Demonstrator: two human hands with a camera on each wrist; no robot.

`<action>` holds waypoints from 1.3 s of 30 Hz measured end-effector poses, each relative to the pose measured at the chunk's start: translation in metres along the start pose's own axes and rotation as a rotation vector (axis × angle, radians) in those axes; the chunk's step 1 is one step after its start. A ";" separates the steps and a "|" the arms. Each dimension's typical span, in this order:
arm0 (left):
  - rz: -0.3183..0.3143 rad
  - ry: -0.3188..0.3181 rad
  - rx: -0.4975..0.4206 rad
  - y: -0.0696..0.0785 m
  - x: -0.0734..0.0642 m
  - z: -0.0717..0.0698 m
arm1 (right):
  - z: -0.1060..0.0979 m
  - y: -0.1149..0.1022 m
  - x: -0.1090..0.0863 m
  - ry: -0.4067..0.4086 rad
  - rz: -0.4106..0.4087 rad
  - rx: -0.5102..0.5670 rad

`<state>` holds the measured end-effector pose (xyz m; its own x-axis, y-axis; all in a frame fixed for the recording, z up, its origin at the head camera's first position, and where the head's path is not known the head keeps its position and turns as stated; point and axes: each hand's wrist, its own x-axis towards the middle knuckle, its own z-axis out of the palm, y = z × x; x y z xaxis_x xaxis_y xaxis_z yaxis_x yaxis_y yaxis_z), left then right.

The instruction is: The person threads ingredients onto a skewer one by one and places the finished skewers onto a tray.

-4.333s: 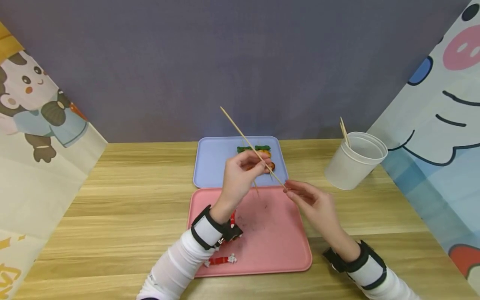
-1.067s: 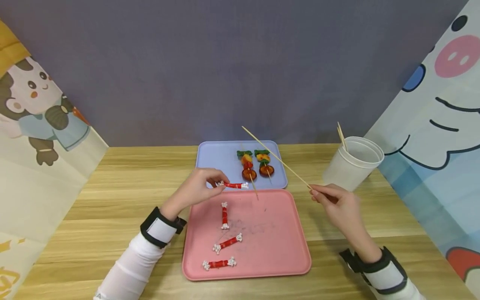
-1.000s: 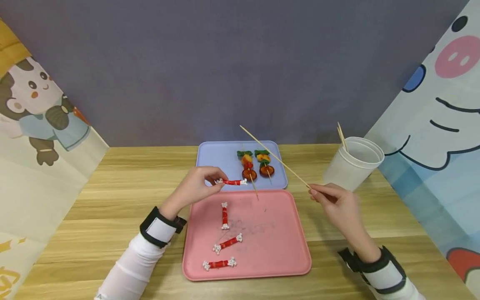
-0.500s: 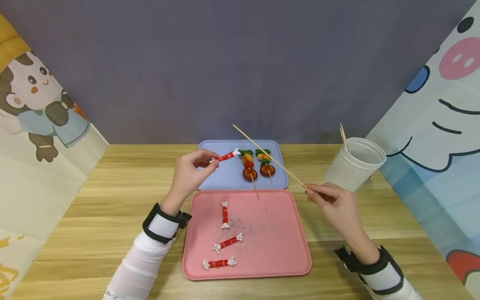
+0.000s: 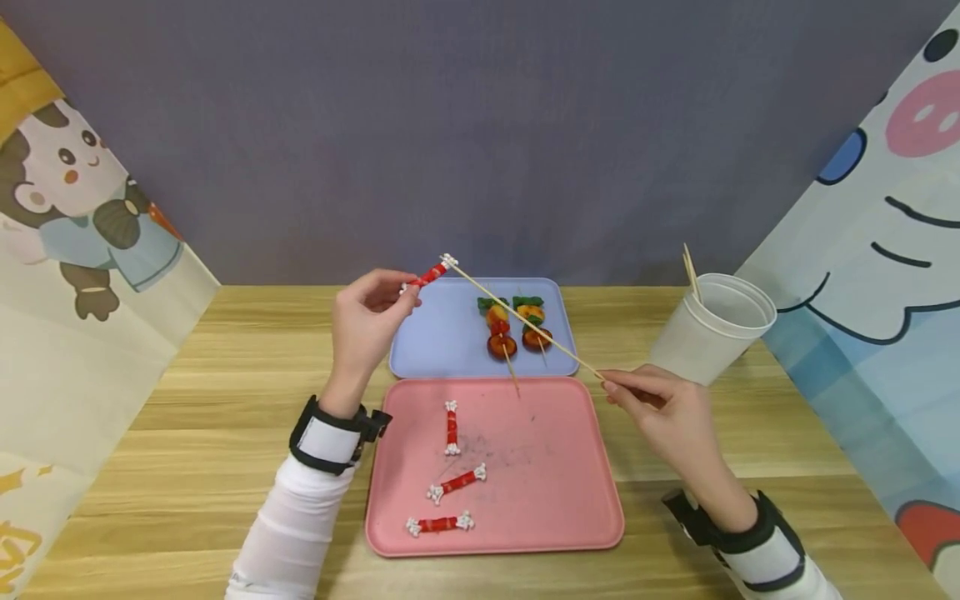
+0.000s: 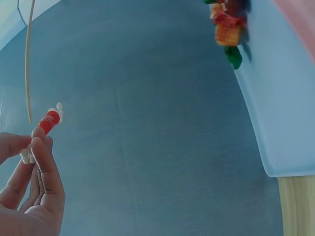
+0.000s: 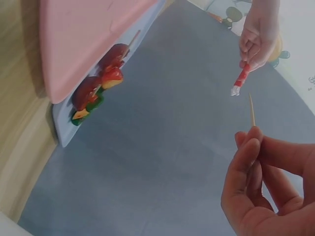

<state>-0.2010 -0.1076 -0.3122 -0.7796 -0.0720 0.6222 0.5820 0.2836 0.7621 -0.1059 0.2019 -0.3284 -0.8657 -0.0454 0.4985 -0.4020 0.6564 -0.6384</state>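
Observation:
My left hand point(image 5: 365, 325) pinches a toy enoki roll point(image 5: 430, 276), red with knobbly white ends, by its lower end between thumb and fingers. It is tilted, raised over the far left of the blue tray point(image 5: 420, 337). My right hand point(image 5: 671, 417) holds a thin bamboo skewer point(image 5: 551, 340) near one end, right of the trays. The skewer slants up leftward, its far tip overlapping the roll's upper white end in the head view. In the left wrist view the skewer point(image 6: 27, 73) tip shows close beside the roll point(image 6: 48, 122).
Two loaded skewers point(image 5: 501, 343) of toy food lie on the blue tray's right side. In front, a pink tray point(image 5: 555, 500) bears three more red rolls point(image 5: 452, 429) at its left. A white bucket point(image 5: 697, 342) with a few skewers point(image 5: 690, 271) stands at the right, before the grey wall point(image 5: 480, 142).
Earlier both hands were on the skewer; since then my left hand has taken a roll, raised it and tilted its free end up. My right hand has brought the skewer slightly left, towards the roll.

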 end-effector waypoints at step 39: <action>0.007 0.072 0.047 0.011 0.002 0.012 | 0.014 0.030 -0.003 -0.030 0.018 0.018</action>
<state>-0.1996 -0.0929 -0.3050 -0.7560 -0.1379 0.6399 0.5746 0.3284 0.7497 -0.1195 0.2112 -0.3574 -0.8815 -0.0563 0.4689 -0.3910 0.6436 -0.6579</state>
